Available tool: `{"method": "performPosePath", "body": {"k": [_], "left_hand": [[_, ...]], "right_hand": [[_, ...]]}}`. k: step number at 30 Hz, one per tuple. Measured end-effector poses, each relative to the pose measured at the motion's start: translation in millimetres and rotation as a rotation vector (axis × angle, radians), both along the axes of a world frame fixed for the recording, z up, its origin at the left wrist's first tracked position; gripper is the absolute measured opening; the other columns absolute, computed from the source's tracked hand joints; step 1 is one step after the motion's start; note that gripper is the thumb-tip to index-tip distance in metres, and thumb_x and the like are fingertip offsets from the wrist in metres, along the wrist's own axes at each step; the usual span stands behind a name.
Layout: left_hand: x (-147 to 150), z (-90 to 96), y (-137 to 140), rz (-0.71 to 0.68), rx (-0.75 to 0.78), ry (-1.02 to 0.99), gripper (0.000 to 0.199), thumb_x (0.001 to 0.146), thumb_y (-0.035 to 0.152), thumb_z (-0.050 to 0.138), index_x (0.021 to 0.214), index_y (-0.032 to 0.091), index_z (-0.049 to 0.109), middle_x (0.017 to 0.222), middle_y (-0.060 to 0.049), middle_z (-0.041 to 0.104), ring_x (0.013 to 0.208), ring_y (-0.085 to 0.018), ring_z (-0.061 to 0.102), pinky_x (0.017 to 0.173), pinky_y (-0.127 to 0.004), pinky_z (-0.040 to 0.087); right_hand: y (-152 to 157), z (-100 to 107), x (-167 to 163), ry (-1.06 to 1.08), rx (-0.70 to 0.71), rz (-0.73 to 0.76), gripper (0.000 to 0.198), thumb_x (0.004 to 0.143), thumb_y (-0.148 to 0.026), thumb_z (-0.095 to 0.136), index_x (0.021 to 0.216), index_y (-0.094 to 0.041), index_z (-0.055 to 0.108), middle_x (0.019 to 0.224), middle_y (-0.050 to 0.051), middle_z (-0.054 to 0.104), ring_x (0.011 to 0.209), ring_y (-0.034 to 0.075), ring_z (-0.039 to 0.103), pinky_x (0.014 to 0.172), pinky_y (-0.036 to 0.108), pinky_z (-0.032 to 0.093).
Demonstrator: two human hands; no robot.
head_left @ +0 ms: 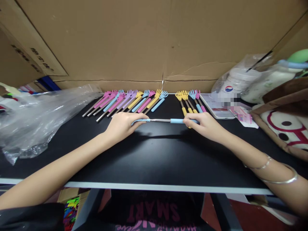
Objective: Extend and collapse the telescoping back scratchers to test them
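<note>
A blue back scratcher (160, 120) with a metal rod is held level above the black tabletop. My left hand (122, 124) is closed around its claw end, which the fingers partly cover. The other end has a blue grip sleeve (177, 121), and my right hand (203, 123) is wrapped round it. Behind my left hand lies a row of back scratchers (125, 98) in pink, blue, purple and yellow, with coloured sleeves and bare metal rods showing. A smaller group of back scratchers (189, 99), yellow, blue and pink, lies just behind my right hand.
A crumpled clear plastic bag (36, 118) covers the table's left side. On the right are a phone (218, 106), a white cup (240, 80) in a plastic bag and a brown cloth item (284, 118) with a cartoon face. A cardboard wall (154, 41) closes off the back.
</note>
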State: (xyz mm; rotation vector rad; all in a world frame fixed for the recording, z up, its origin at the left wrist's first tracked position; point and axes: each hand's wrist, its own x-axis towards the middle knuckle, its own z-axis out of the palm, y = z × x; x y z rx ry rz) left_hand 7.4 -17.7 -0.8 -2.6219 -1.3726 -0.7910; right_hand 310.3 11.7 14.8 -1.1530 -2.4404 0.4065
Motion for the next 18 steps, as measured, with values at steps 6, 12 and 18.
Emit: {"method": "performPosePath", "body": {"k": [6, 12, 18], "left_hand": [[2.3, 1.6, -1.5, 0.037, -0.025, 0.032, 0.028, 0.095, 0.042, 0.045, 0.099, 0.026, 0.068, 0.084, 0.002, 0.074, 0.071, -0.015, 0.067, 0.062, -0.022, 0.038], [4.8, 5.9, -1.6, 0.064, -0.177, 0.014, 0.029, 0.093, 0.043, 0.046, 0.100, 0.026, 0.067, 0.063, 0.004, 0.067, 0.055, -0.013, 0.059, 0.057, -0.021, 0.034], [7.1, 7.3, -0.4, -0.020, -0.501, -0.170, 0.028, 0.091, 0.043, 0.047, 0.105, 0.023, 0.060, 0.057, 0.006, 0.060, 0.057, -0.012, 0.056, 0.064, -0.021, 0.038]], "right_hand": [[-0.1, -0.7, -0.7, -0.004, -0.009, -0.022, 0.041, 0.090, -0.047, 0.040, 0.064, -0.020, 0.055, 0.058, -0.001, 0.056, 0.054, 0.011, 0.049, 0.058, 0.026, 0.035], [0.2, -2.4, -0.4, 0.028, -0.022, -0.050, 0.035, 0.088, -0.046, 0.045, 0.069, -0.020, 0.059, 0.063, 0.000, 0.062, 0.057, 0.013, 0.054, 0.061, 0.026, 0.037], [-2.8, 2.5, 2.1, 0.067, 0.072, -0.083, 0.027, 0.086, -0.047, 0.051, 0.079, -0.022, 0.058, 0.055, -0.004, 0.055, 0.050, 0.011, 0.046, 0.056, 0.025, 0.035]]}}
